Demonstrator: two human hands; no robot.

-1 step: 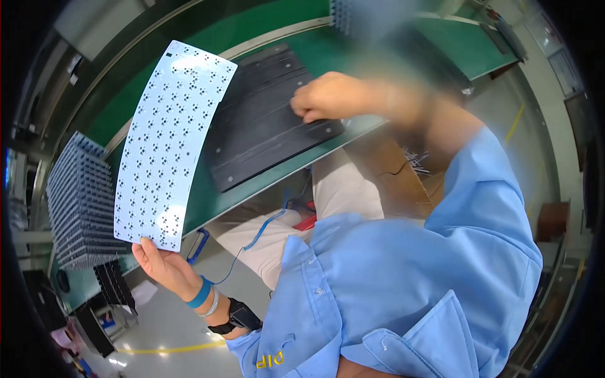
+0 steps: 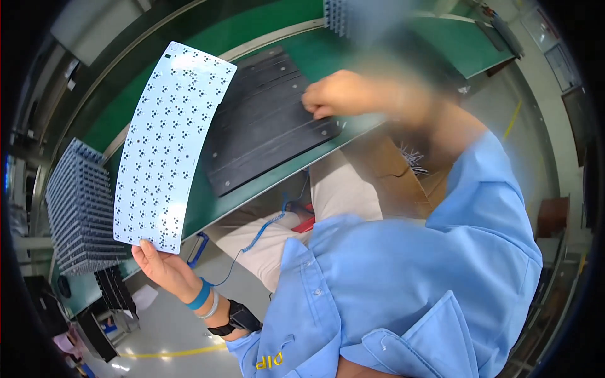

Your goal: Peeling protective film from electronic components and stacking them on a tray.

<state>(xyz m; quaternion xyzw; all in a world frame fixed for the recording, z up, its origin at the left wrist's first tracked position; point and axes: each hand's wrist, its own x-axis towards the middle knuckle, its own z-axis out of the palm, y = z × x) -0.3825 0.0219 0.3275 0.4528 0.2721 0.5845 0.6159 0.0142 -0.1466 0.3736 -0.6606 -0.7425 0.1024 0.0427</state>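
Note:
My left hand [image 2: 157, 264] pinches the bottom edge of a long white circuit board [image 2: 157, 145] between thumb and fingers. Rows of small dark holes and pads cover the board, which stands tilted up at the left. Behind it, a black flat panel [image 2: 258, 120] with ridges and small round fasteners lies on the green bench. Over the panel's right end is my right hand [image 2: 337, 94], its fingers curled in. What they hold, if anything, is hidden. The right forearm is partly blurred. A blue wrist band [image 2: 200, 294] with a coiled cord is on my left wrist.
A tall stack of grey ribbed trays [image 2: 82, 208] stands at the left of the green bench [image 2: 220, 211]. Below the bench's front edge, at right, is an open cardboard box [image 2: 403, 183] with thin pieces in it. The blue coiled cord [image 2: 265, 230] crosses my lap.
My right hand has shifted slightly to the right over the black panel. The left hand keeps the circuit board in nearly the same place.

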